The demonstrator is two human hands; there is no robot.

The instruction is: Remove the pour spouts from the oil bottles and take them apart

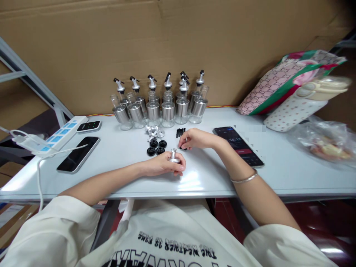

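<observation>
My left hand (161, 164) is closed around a silver bottle pourer top (174, 155), its narrow end pointing up. Just beyond it, my right hand (196, 138) reaches down to the table with thumb and fingers pinched together; dark bits show at the fingertips, too small to make out. Close by those fingers lie several small black levers (180, 132). Left of them sit a little heap of silver pourer parts (152, 132) and several round black stoppers (160, 151).
Glass bottles with steel bands (168, 111) stand in rows at the back, some with pourers. A phone (241, 146) lies right, another phone (78, 154) left near a power strip (62, 134). A tumbler (296, 107), patterned bag (280, 83) and plastic bag (325, 142) fill the right end.
</observation>
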